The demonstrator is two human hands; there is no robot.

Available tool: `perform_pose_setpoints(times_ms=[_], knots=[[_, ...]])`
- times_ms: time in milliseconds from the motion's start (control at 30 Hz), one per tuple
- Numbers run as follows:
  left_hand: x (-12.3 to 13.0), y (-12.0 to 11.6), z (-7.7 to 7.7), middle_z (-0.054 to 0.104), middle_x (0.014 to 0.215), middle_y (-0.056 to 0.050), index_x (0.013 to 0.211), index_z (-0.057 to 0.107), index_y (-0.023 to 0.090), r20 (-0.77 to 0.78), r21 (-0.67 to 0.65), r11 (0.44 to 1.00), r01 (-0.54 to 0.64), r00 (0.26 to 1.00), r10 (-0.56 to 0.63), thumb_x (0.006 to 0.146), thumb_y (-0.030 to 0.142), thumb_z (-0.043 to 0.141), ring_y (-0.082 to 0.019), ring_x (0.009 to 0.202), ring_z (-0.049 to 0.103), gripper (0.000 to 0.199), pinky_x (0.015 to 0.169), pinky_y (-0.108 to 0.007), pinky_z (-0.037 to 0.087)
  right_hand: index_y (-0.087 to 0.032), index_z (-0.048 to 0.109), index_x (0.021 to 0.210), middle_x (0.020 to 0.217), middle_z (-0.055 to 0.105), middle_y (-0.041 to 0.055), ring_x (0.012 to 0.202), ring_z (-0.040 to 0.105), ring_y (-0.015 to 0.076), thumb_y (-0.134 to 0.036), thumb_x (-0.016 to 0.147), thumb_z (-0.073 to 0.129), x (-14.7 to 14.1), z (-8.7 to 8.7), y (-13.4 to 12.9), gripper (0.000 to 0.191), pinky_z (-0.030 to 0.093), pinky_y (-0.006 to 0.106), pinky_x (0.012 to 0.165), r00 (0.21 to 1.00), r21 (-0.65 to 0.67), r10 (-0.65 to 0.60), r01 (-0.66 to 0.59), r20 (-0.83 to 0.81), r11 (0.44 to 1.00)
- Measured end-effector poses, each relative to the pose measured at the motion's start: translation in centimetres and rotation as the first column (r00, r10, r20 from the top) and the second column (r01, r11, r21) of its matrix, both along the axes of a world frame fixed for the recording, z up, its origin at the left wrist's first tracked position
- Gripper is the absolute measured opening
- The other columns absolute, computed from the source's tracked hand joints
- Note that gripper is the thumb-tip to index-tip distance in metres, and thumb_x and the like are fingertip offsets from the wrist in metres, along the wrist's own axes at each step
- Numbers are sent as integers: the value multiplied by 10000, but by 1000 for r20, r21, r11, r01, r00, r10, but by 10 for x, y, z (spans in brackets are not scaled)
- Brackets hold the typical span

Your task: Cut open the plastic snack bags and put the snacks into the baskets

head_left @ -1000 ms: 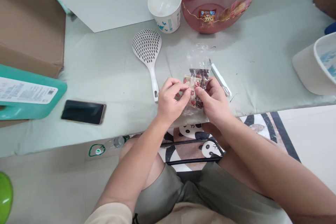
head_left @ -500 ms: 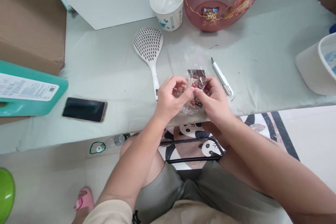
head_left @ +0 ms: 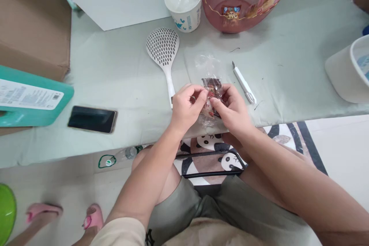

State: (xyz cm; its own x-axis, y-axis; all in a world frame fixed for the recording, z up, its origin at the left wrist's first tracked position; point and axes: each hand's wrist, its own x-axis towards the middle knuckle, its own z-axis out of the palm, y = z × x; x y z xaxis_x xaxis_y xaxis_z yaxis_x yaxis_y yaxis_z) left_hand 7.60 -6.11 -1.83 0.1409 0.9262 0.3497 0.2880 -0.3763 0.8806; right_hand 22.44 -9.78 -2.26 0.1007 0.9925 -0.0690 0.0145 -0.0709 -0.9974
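A clear, crinkled plastic bag (head_left: 208,65) lies at the table's front edge, with small dark brown and red snack packets (head_left: 212,83) showing inside it. My left hand (head_left: 186,105) is closed, thumb and forefinger pinched at the bag's left side. My right hand (head_left: 235,112) grips the right side, its thumb pressed over the packets. Part of the bag is hidden behind my fingers. To the right of my right hand lies a white utility knife (head_left: 243,83), its blade tip exposed. A white slotted skimmer (head_left: 163,48) rests behind my left hand.
Behind are a paper cup (head_left: 188,19) and a red translucent bowl (head_left: 220,25) holding a wrapped snack. A phone (head_left: 92,119), a green jug (head_left: 62,102) and a cardboard box (head_left: 31,27) are left. A white tub (head_left: 340,73) stands right. Someone's pink slippers (head_left: 94,217) show on the floor.
My left fingers have drawn slightly apart from my right thumb, and more of the packets shows. The bag's far end is more spread out. Another pink-slippered foot has appeared lower left.
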Motion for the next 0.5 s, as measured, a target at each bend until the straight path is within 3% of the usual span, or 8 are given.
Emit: perform_pose_setpoints(times_ms=[233,400,500], knots=[[1,1,-6,651,783,6,829,634,202,15,50,997,52,999,-52,995,294,605,-95,717,603,192,655,-222,484,-255,570,1026,931,613,2,815,571,156,-368,871,704,1,-3,-1,234,498,337,739,999,-38,-31,29,-44,999],[-2,3,-9,615,796,11,856,608,210,86,-8,1000,25,996,-25,988,352,611,-88,697,582,194,622,-201,487,-272,579,1048,999,669,11,918,648,182,-406,912,686,1,-11,1,219,546,369,848,988,-36,-73,69,-134,997],[-3,5,-14,628,951,-14,971,608,229,113,-87,996,19,994,-9,907,375,711,-101,780,619,190,598,-184,513,-286,559,1041,996,676,8,919,678,189,-449,930,672,1,-17,4,228,587,377,844,969,-34,-85,79,-232,996]])
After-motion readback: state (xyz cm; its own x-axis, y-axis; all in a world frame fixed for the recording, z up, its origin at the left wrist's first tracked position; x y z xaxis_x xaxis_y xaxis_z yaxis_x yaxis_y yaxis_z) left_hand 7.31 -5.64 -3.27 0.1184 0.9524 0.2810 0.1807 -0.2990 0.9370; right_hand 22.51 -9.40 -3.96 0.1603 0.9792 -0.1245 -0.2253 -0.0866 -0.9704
